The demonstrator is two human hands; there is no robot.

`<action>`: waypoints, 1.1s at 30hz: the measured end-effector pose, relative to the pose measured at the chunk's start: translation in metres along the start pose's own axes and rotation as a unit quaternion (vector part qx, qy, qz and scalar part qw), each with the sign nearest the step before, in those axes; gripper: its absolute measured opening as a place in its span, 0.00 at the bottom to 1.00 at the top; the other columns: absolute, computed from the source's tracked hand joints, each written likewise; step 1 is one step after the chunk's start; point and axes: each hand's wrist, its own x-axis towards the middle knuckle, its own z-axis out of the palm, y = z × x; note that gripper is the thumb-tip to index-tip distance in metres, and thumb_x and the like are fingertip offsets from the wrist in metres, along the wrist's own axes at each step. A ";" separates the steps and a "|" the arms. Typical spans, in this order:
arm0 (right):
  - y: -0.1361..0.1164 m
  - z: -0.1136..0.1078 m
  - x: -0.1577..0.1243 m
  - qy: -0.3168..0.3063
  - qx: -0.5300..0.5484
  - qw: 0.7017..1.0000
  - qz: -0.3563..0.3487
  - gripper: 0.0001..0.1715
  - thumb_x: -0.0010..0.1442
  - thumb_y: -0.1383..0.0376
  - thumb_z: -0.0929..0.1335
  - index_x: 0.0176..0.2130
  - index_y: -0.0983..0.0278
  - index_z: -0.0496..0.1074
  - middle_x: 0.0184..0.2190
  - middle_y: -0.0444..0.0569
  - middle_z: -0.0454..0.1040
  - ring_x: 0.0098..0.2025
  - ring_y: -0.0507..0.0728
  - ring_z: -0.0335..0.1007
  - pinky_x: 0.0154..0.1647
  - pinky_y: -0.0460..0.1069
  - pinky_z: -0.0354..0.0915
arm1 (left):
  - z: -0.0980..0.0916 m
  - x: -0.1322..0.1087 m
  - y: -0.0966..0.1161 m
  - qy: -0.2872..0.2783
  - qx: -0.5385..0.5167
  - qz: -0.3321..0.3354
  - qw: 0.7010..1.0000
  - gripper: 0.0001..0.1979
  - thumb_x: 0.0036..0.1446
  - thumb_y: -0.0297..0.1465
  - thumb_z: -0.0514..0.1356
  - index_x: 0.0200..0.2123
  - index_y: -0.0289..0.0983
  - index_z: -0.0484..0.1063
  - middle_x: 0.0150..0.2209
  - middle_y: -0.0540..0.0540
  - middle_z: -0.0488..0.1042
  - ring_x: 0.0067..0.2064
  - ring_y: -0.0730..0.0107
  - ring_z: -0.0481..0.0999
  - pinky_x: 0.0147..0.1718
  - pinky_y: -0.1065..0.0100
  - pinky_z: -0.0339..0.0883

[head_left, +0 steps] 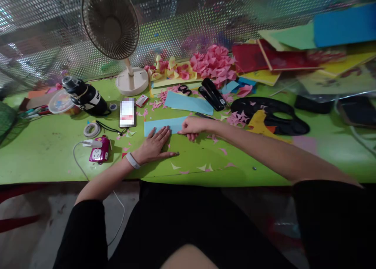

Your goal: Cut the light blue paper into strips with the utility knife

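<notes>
A light blue strip of folded paper (154,125) lies on the green table (44,151) in front of me. My left hand (152,147) rests flat on its lower edge, fingers stretched and thumb out to the right. At the strip's right part, my right hand (194,127) is curled, thumb and forefinger closed at the paper's lower edge. Its palm hides that end of the strip. Just beyond lies a second blue sheet (188,103), with a black stapler (212,94) at its right and dark-handled scissors (184,90) behind it.
A fan (131,81) stands at the back, left of piled pink paper pieces (213,61). To the left are a black bottle (88,98), a tape roll (92,130), a phone (127,112) and a purple power socket (100,151). Coloured sheets (343,26) are stacked right.
</notes>
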 end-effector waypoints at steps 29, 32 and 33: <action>0.043 -0.008 -0.004 0.322 -0.196 0.906 -0.192 0.16 0.71 0.53 0.68 0.38 0.59 0.79 0.40 0.52 0.82 0.43 0.62 0.78 0.40 0.52 0.64 | -0.013 0.009 -0.016 0.063 -0.013 -0.033 0.997 0.43 0.72 0.57 0.52 0.78 0.36 0.50 0.78 0.33 0.50 0.78 0.51 0.55 0.77 0.48 0.48; 0.043 -0.003 -0.007 0.322 -0.242 0.891 -0.212 0.26 0.75 0.48 0.63 0.36 0.60 0.80 0.38 0.54 0.83 0.43 0.63 0.78 0.42 0.53 0.64 | -0.013 0.027 -0.038 0.165 -0.024 -0.071 0.983 0.35 0.74 0.48 0.56 0.74 0.35 0.59 0.76 0.32 0.57 0.77 0.50 0.57 0.76 0.44 0.51; 0.043 -0.002 -0.008 0.315 -0.254 0.887 -0.222 0.28 0.76 0.47 0.62 0.36 0.61 0.80 0.38 0.54 0.83 0.43 0.63 0.78 0.43 0.54 0.65 | -0.012 0.033 -0.045 0.182 -0.028 -0.072 0.980 0.32 0.73 0.46 0.57 0.72 0.35 0.62 0.75 0.32 0.60 0.77 0.50 0.59 0.76 0.43 0.51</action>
